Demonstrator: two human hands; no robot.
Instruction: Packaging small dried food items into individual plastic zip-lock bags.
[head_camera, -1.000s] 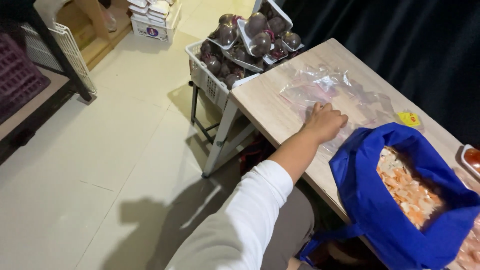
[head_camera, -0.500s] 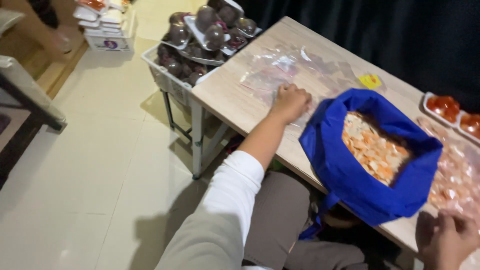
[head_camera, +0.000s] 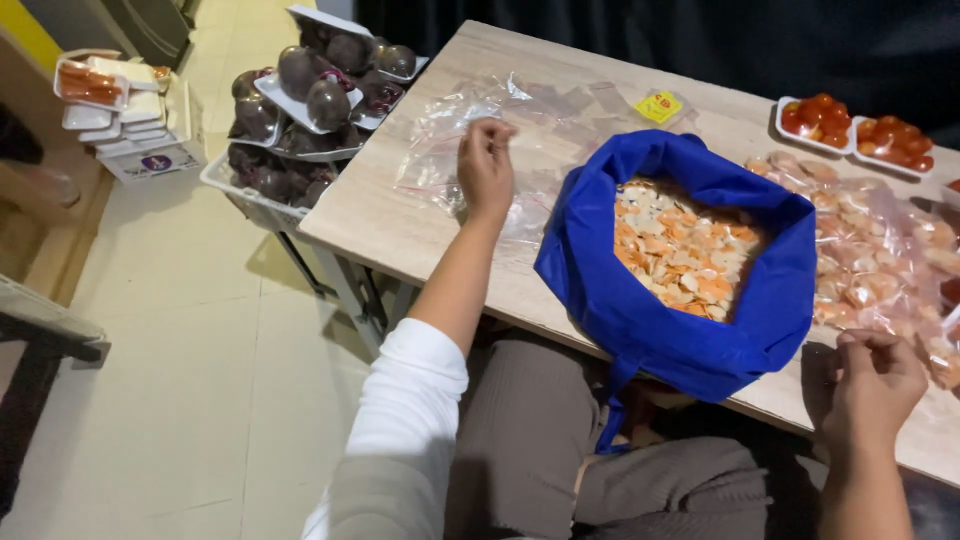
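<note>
A thin clear plastic bag (head_camera: 470, 160) lies crumpled on the counter (head_camera: 400, 225), its edge pinched by the left hand (head_camera: 486, 165). Beside it, a blue cloth bag (head_camera: 680, 300) holds pale orange chips (head_camera: 680, 250). The right hand (head_camera: 875, 385), loosely clenched, rests by filled clear packets (head_camera: 880, 250).

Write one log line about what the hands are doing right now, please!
left hand: pinching clear plastic bags on table | right hand: closed at table edge beside filled bags | blue bag: open, orange-white pieces inside

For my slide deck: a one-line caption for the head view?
Left hand lifts clear plastic bags beside blue bag of orange chips.
</note>
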